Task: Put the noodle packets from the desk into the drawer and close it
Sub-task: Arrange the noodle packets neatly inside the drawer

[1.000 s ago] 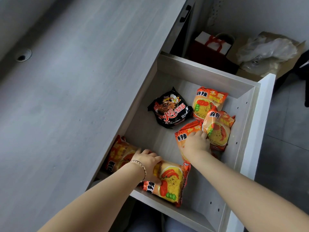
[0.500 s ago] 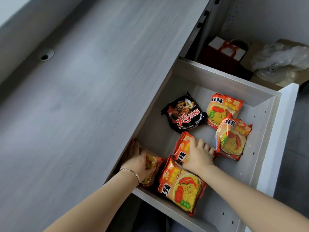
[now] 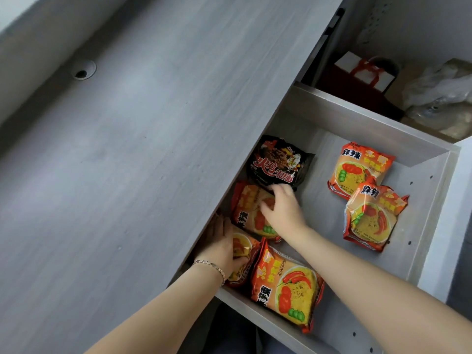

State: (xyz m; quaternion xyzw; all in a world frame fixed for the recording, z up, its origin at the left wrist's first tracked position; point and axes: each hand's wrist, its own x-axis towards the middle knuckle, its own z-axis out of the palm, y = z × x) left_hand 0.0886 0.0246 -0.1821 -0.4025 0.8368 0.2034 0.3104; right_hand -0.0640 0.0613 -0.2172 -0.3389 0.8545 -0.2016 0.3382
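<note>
The drawer point(image 3: 357, 118) stands open beside the grey desk point(image 3: 127, 162) and holds several noodle packets. My left hand point(image 3: 222, 244) grips an orange packet point(image 3: 242, 251) at the drawer's left side, partly under the desk edge. My right hand point(image 3: 281, 210) lies on a second orange packet point(image 3: 245, 213), with the fingers curled over its top edge, right below the black packet point(image 3: 278, 162). A third orange packet point(image 3: 286, 284) lies at the near wall. Two more orange packets point(image 3: 360, 167) point(image 3: 370, 218) overlap at the right. No packet shows on the desk.
A cable hole point(image 3: 83, 71) sits in the desk top at the far left. Beyond the drawer stand a red gift bag point(image 3: 362, 75) and a crumpled plastic bag point(image 3: 439, 95) on a cardboard box. The drawer's white front panel point(image 3: 444, 226) juts out at the right.
My right hand has slid its orange packet from the drawer's middle to the left, up against the black packet. My left hand has pushed its packet further under the desk edge.
</note>
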